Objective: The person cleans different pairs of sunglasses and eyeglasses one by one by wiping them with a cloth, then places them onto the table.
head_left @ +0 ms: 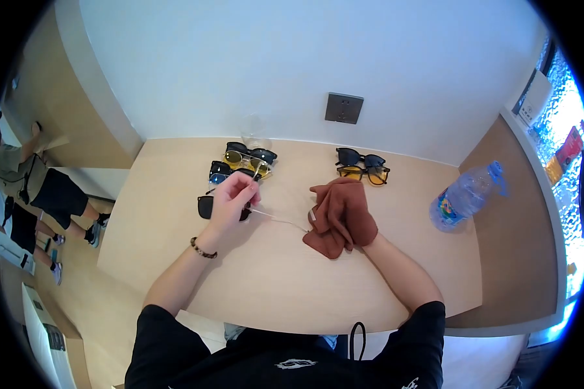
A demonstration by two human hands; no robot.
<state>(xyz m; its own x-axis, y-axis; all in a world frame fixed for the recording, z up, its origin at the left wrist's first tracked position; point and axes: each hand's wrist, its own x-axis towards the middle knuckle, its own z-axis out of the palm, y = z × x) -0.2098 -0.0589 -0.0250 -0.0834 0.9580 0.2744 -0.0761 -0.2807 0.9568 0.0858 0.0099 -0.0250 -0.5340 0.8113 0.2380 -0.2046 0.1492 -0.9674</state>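
My left hand (232,201) is closed in a pinch on a pair of glasses with thin, light-coloured arms (276,217). One slender arm runs right towards a brown cloth (342,217), and another thin piece sticks up above my fingers. The cloth is bunched around my right hand, whose fingers are hidden in its folds. Dark sunglasses (205,207) lie on the table, partly behind my left hand. Just beyond are blue-lensed glasses (219,172), yellow-lensed glasses (233,157) and black sunglasses (264,154).
Past the cloth lie black sunglasses (349,156) and yellow-lensed glasses (350,173). A plastic bottle (459,202) stands at the right, near the side panel (516,175). A wall with a socket (344,108) bounds the table's (285,285) back. Other people (61,194) are off to the left.
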